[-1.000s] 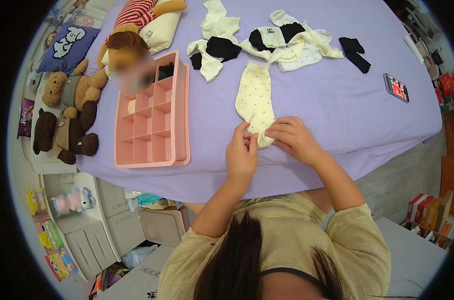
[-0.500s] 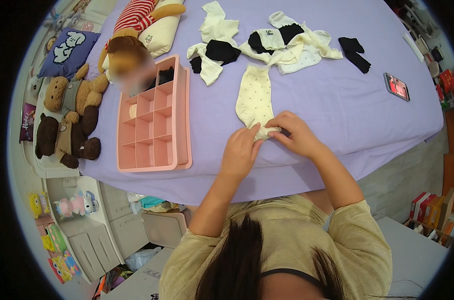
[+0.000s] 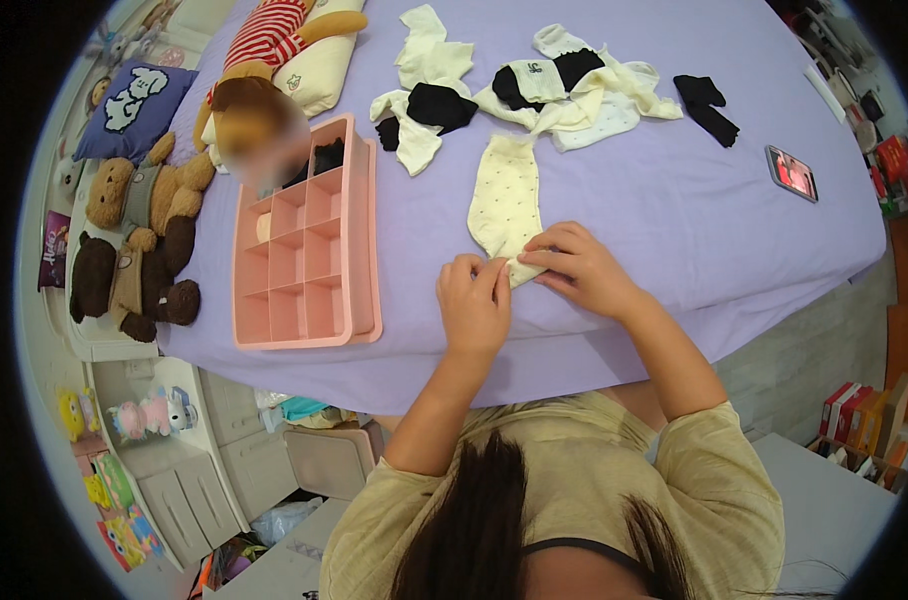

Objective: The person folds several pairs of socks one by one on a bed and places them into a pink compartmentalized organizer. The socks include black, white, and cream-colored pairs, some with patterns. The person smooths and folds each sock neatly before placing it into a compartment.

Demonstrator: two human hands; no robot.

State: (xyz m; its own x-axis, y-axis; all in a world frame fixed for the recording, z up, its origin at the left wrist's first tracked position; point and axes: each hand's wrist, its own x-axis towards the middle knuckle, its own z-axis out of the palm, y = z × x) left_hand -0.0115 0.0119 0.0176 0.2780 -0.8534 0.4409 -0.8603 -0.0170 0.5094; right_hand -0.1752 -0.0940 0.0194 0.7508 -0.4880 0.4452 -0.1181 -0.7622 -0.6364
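A pale yellow dotted sock (image 3: pixel 504 196) lies flat on the purple bedspread, its cuff pointing away from me. At its near end, my left hand (image 3: pixel 474 308) pinches the left edge between thumb and fingers. My right hand (image 3: pixel 586 272) grips the same end from the right, fingers bent over the fabric. Part of the toe shows between the two hands; the rest is covered by my fingers.
A pink divided box (image 3: pixel 359 240) stands left, with dark items in its far compartments. Beyond the sock are piled white and black socks (image 3: pixel 574 95), a black pair (image 3: pixel 707 108) and a phone (image 3: pixel 794 173). Plush bears (image 3: pixel 139 260) sit far left.
The sock's near end was bunched up between my fingers and now lies flatter. My left hand has shifted slightly left and nearer to me; my right fingers have spread over the fabric.
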